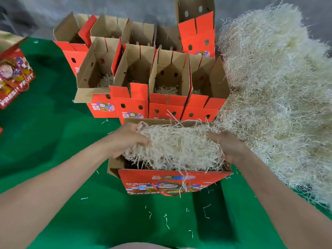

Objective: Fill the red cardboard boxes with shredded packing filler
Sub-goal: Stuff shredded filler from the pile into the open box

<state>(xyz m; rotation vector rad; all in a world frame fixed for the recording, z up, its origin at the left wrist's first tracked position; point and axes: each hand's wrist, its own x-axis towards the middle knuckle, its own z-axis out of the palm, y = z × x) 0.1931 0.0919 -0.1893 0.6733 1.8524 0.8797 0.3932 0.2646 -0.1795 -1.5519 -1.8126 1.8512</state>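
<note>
Far left: a toppled box (15, 76), red and printed "FRESH FRUIT", lies tilted at the edge of the frame, well apart from the rest.
Underfoot: a green surface (53, 141) carries everything. Loose strands (167, 220) of pale filler are scattered on it nearest the viewer.
Left hand (125, 139): fingers curled into the left end of a wad of filler (176, 144), gripping it over the box mouth.
Behind, centre: the open boxes (143, 78) stand in close rows with flaps upright, and thin tufts of filler show at the bottom of the front four.
Near box (170, 182): a red carton directly below the hands, top open, a red cord handle (168, 192) hanging on its printed front. The wad sits in its opening, heaped above the rim, with strands spilling over the front edge.
Right hand (228, 142): closed on the wad's right end, fingertips buried in the shreds.
Right: the filler pile (278, 87), a tall, pale mound, touches the end of the box rows and reaches down beside the near box.
</note>
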